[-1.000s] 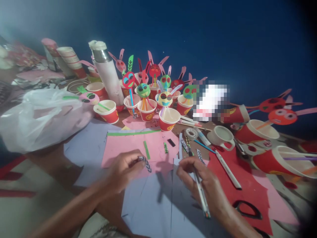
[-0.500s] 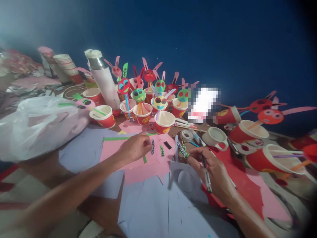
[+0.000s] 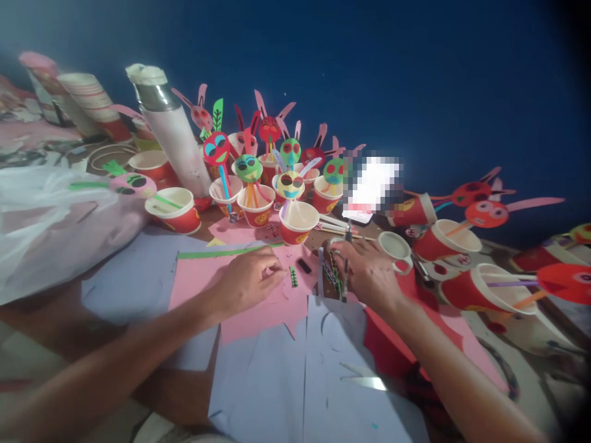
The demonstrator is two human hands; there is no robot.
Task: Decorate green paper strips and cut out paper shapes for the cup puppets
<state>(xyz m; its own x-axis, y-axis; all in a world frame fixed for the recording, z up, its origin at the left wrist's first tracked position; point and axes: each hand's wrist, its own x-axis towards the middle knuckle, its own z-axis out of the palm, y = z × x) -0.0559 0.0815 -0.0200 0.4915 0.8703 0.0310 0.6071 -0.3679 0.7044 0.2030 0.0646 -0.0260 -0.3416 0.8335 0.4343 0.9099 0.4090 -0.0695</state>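
My left hand (image 3: 244, 280) is over the pink paper (image 3: 198, 280), thumb and fingers pressed together; whatever they hold is too small or hidden. Close to its fingertips lie a small green strip with black marks (image 3: 293, 277) and a short black piece (image 3: 304, 266). In my right hand (image 3: 373, 274) is a slim pen (image 3: 346, 264), held nearly upright between the fingers. Beside and beneath that hand, black-and-green patterned paper strips (image 3: 329, 274) lie on the brown table. The tape roll there is mostly covered by the fingers.
Behind my hands stand several red paper cups (image 3: 258, 212) with paper-face figures on straws. A flask (image 3: 173, 135) leans at back left near a plastic bag (image 3: 41, 227). Right are a white mug (image 3: 394, 246) and red paper (image 3: 392, 338); a shiny pointed metal thing (image 3: 367, 381) lies on white sheets (image 3: 263, 381).
My right hand has moved up and left, leaving the patterned strips on the table while keeping the pen. My left hand now covers the dark leaf-patterned strip's spot. The view has shifted slightly.
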